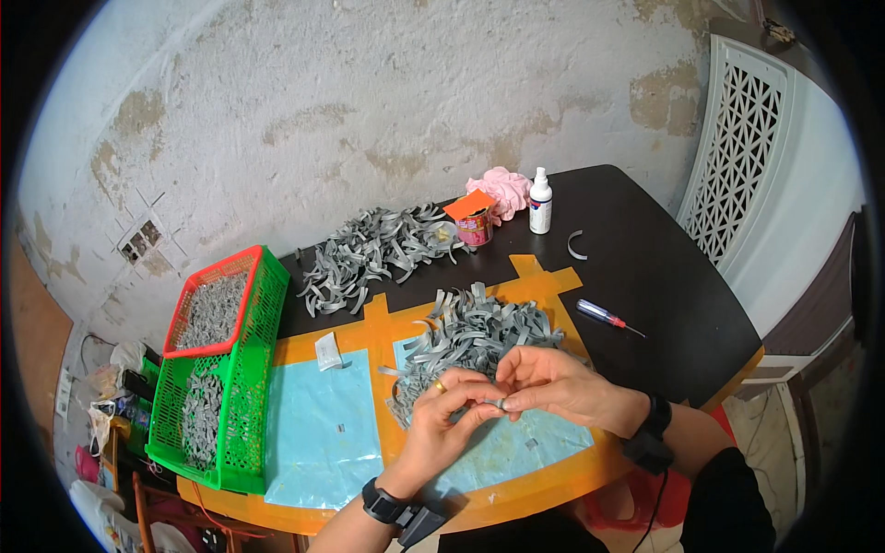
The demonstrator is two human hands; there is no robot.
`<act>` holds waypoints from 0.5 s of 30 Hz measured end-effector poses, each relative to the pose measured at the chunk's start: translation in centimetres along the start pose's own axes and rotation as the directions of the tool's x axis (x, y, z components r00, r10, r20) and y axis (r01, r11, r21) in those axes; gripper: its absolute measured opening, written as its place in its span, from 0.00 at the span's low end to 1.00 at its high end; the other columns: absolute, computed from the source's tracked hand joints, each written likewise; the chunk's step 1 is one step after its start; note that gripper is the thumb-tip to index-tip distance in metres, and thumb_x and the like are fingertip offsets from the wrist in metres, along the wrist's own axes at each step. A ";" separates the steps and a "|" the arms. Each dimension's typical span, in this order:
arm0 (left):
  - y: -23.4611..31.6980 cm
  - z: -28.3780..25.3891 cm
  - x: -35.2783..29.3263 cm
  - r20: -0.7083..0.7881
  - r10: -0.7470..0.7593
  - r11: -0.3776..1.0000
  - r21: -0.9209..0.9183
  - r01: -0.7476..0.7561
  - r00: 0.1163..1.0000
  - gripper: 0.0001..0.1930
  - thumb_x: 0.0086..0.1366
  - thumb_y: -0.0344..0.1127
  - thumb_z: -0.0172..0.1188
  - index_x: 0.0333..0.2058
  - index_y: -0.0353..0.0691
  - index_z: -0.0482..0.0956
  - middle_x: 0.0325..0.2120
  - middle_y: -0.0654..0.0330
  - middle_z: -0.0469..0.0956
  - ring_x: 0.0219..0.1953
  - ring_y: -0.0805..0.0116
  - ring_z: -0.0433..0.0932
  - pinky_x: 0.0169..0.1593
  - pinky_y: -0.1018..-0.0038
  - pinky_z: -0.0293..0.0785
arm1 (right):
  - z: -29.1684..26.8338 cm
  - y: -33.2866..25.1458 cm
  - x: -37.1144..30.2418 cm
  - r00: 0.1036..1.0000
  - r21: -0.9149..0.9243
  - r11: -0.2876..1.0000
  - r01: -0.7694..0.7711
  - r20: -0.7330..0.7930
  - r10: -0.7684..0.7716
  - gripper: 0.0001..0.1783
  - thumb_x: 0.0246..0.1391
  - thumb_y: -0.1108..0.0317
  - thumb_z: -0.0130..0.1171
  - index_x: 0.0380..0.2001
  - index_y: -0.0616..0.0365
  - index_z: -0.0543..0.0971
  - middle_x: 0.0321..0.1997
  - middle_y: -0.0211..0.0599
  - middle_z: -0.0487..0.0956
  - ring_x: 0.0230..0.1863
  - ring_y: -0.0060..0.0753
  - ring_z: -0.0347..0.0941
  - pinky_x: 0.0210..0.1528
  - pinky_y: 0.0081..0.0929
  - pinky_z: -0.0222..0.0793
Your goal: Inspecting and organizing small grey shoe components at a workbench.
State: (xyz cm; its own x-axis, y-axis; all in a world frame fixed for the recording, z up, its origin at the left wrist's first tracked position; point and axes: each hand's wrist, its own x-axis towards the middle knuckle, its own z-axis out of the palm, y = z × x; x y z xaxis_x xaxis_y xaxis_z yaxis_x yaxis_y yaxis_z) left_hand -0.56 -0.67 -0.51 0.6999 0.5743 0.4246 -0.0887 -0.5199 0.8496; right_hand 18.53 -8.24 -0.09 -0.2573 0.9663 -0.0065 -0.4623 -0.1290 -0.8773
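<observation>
My left hand [441, 417] and my right hand [564, 389] meet over the near middle of the table. Between their fingertips is a small grey piece [496, 404], mostly covered by the fingers; both thumbs and forefingers are pinched on it. Just beyond the hands rises a heap of curved grey strips [489, 327], with smaller grey bits along its near left side. A second pile of curved grey strips [378, 249] lies farther back. What the strips are made of I cannot tell.
At the left, a red basket [249, 286] of small grey pieces rests in a green basket [244, 405] holding more. Blue sheeting [318, 419] is taped down with orange tape [376, 341]. A screwdriver [604, 313], white spray bottle [540, 207], tin [474, 229] and pink cloth [505, 189] stand or lie right.
</observation>
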 end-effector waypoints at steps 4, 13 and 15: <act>0.6 -0.1 0.2 0.019 0.051 0.994 0.093 -0.053 0.999 0.10 0.53 0.25 0.66 0.35 0.38 0.81 0.35 0.59 0.76 0.36 0.69 0.76 0.39 0.77 0.73 | -0.1 -0.1 -0.1 1.000 -0.023 0.999 -0.026 0.004 0.026 0.13 0.54 0.76 0.58 0.42 0.61 0.69 0.38 0.34 0.75 0.40 0.24 0.72 0.42 0.24 0.70; 0.0 0.5 -0.4 -0.012 -0.053 0.994 -0.092 0.052 0.999 0.09 0.54 0.25 0.65 0.36 0.38 0.81 0.36 0.60 0.75 0.37 0.71 0.75 0.40 0.77 0.73 | -0.1 -0.1 -0.2 0.999 -0.017 0.999 -0.030 0.013 0.031 0.14 0.54 0.75 0.58 0.42 0.62 0.68 0.36 0.35 0.75 0.36 0.25 0.74 0.42 0.24 0.71; -0.1 0.5 -0.3 -0.031 -0.070 0.988 -0.137 0.065 0.997 0.09 0.54 0.25 0.65 0.36 0.38 0.81 0.35 0.60 0.75 0.35 0.71 0.75 0.38 0.78 0.72 | -0.2 -0.2 -0.1 1.000 -0.009 1.000 -0.029 0.013 0.029 0.14 0.54 0.75 0.59 0.42 0.62 0.68 0.36 0.36 0.76 0.36 0.26 0.74 0.42 0.24 0.71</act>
State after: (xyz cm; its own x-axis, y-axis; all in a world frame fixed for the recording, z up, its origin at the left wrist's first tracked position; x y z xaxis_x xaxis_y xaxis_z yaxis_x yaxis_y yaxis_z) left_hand -0.39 -1.08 -0.85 0.6824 0.6285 0.3732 -0.1389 -0.3898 0.9104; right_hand 18.76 -8.25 -0.03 -0.2812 0.9593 -0.0256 -0.4471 -0.1546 -0.8810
